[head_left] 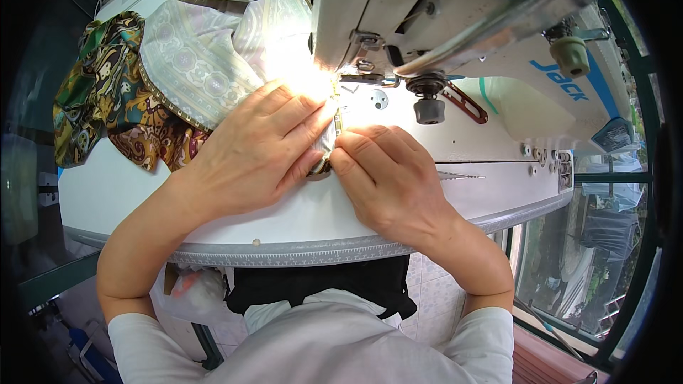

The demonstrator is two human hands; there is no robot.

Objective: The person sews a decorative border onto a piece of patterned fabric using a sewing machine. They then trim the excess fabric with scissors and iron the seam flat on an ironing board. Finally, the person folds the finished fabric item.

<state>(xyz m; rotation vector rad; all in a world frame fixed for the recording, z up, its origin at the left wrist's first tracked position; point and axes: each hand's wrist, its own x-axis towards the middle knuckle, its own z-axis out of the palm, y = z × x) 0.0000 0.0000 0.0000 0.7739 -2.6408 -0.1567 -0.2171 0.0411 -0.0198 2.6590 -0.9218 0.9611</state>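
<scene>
A patterned fabric piece (196,57) lies on the white sewing table, its paler wrong side up and its dark, colourful side folded out at the left. Its narrow patterned edge runs toward the needle area of the sewing machine (455,28). My left hand (267,142) presses on the fabric just left of the needle area, fingers together, thumb near the edge. My right hand (388,174) pinches the fabric's edge between thumb and fingertips, close to the left thumb. Glare from the machine's lamp washes out the cloth at the needle.
Tweezers (459,176) lie on the table right of my right hand. A grey ruler strip (299,252) follows the table's curved front edge. A black knob (429,103) hangs from the machine arm, beside a brown slotted lever (466,103). A window stands at the right.
</scene>
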